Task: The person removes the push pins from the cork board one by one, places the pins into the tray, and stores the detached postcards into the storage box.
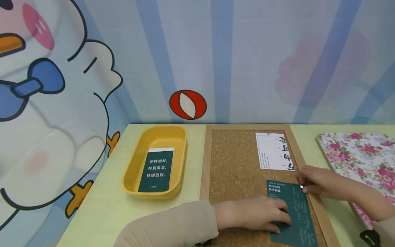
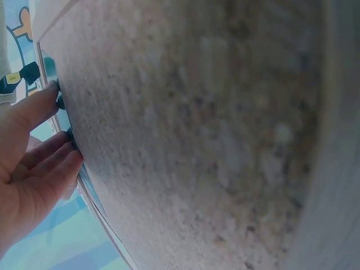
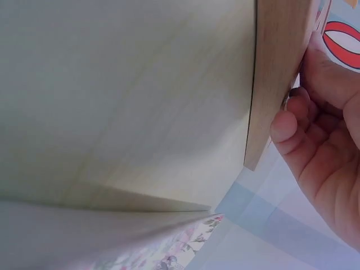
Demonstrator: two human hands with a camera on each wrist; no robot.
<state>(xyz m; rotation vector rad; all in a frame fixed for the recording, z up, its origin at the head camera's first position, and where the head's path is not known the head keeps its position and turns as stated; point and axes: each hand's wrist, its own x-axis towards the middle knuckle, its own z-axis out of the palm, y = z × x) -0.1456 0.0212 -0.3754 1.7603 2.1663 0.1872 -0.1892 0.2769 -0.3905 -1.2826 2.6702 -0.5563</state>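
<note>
While the left hand rests with its fingers loosely spread and their tips on a dark green card, the right hand works at that card's upper right corner. Its fingers are curled, and thumb and forefinger appear to pinch a small pale pin; how deep the pin sits cannot be told. The card lies beneath and just beyond the left fingertips, on a wood-framed cork board.

Ahead of the right hand and a little to its left is a white card, apart from the green one, with what looks like a pin at its top edge. Well off to the left hand's far left is a yellow tray holding another green card. To the right of the right hand lies a flower-printed panel.

The step in hand seems to be fastening the corner. The next move calls for firm, straight pressure on the pin, with the left fingertips keeping the card flat and square.
</note>
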